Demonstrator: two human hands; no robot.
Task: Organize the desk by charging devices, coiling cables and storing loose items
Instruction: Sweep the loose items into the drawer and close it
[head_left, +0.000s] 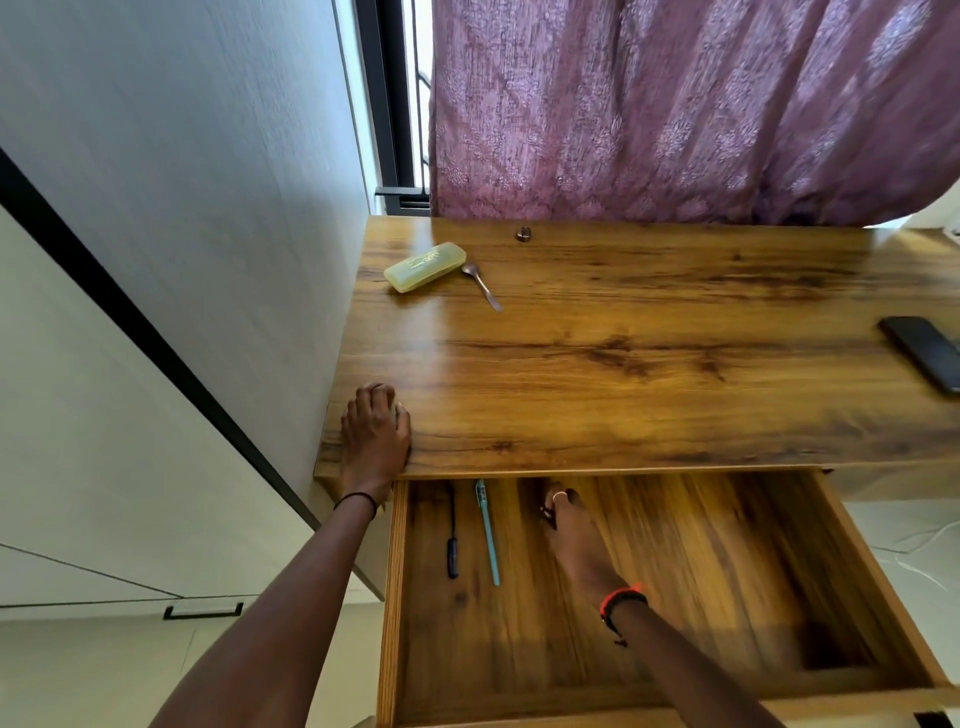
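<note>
Open wooden drawer (857, 566) pulled out below front edge of wooden surface (649, 364). Inside, at back left: dark pen (452, 551) & teal pen (488, 535), side by side, apart. Right hand (569, 530) reaching deep into drawer, fingers curled on small dark item, too blurred to ID; red & black bands at wrist. Left hand (375, 434) resting on front left corner of surface, fingers bent over something small & pale, mostly hidden. On surface, far left: yellow-green case (424, 266), spoon (481, 286) just beside it. Small dark ring-like object (523, 234) near back edge. Black phone (924, 353) at right edge. Purple curtain (675, 104) behind.
</note>
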